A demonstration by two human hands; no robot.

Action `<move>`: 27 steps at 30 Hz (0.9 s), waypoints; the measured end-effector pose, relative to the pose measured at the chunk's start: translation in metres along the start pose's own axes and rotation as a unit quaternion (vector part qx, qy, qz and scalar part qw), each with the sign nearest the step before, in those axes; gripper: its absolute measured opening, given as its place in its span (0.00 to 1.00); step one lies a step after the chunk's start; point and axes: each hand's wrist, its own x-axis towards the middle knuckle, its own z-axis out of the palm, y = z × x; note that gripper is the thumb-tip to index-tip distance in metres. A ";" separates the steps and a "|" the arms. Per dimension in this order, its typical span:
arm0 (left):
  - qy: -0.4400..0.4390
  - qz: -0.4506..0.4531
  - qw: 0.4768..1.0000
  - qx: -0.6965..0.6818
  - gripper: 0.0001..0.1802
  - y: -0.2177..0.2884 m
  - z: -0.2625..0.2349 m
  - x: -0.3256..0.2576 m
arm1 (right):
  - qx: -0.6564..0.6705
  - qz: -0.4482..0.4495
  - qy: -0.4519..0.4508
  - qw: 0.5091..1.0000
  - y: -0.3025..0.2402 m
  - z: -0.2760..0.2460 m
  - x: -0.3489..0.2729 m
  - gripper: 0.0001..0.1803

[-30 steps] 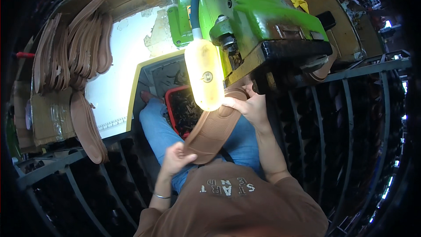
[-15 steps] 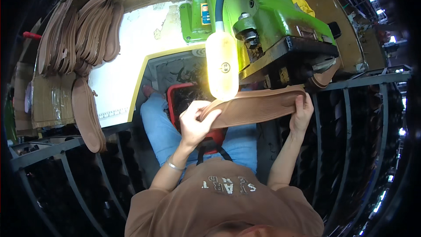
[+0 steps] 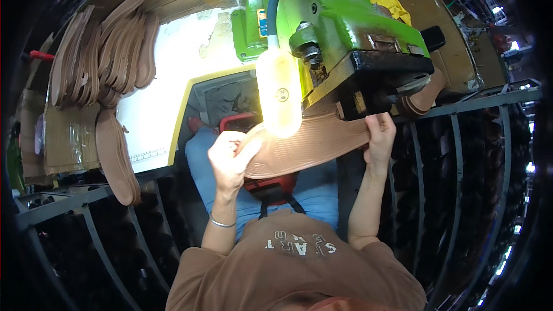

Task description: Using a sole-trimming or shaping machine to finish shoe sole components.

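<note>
I hold a brown shoe sole [image 3: 308,152] up in front of my lap, level across, with its ridged face turned toward me. My left hand [image 3: 229,158] pinches the left end, thumb on the face and fingers behind. At the right end, just under the machine's black head, my right hand [image 3: 380,138] is closed on the sole's edge. A bright lamp [image 3: 280,95] hangs over the sole's upper left part and hides some of it. Directly beyond stands a green machine [image 3: 345,17].
Stacked brown soles [image 3: 124,46] fill the left side of the white table [image 3: 158,118]. Another short stack of soles [image 3: 117,158] hangs over its near left edge. A red bin [image 3: 236,121] sits between my legs. Metal racks [image 3: 461,155] flank me; more soles [image 3: 425,97] lie behind the machine head.
Both hands and the sole have shifted left, and the sole's right end has come under the machine head. More of its ridged face now shows. Both hands keep their grip.
</note>
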 end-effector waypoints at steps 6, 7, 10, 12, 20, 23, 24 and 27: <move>0.040 0.141 0.968 0.205 0.14 0.006 0.000 -0.001 | 0.075 0.102 -0.136 0.983 0.033 -0.030 -0.013 0.11; 0.027 0.151 0.969 0.191 0.15 0.007 0.009 -0.002 | 0.087 0.112 -0.140 0.980 0.041 -0.042 -0.017 0.15; -0.019 0.160 0.971 0.178 0.18 0.007 0.039 0.004 | 0.108 0.166 -0.096 0.975 0.055 -0.067 -0.040 0.17; -0.082 0.238 0.935 0.249 0.22 -0.022 0.043 0.017 | 0.118 0.180 -0.049 0.975 0.057 -0.076 -0.058 0.19; -0.016 0.201 0.937 0.285 0.15 -0.006 0.054 0.020 | 0.064 0.086 -0.024 0.994 0.006 -0.072 -0.049 0.16; 0.049 0.149 0.972 0.174 0.10 -0.014 0.017 0.011 | 0.019 0.096 -0.049 0.994 0.008 -0.046 -0.025 0.16; 0.093 0.081 0.987 0.107 0.12 -0.007 0.014 0.008 | 0.010 0.082 -0.072 0.994 0.015 -0.040 -0.021 0.16; 0.078 0.117 0.982 0.129 0.07 0.011 -0.029 0.001 | 0.094 0.153 -0.267 0.947 0.013 -0.038 -0.026 0.16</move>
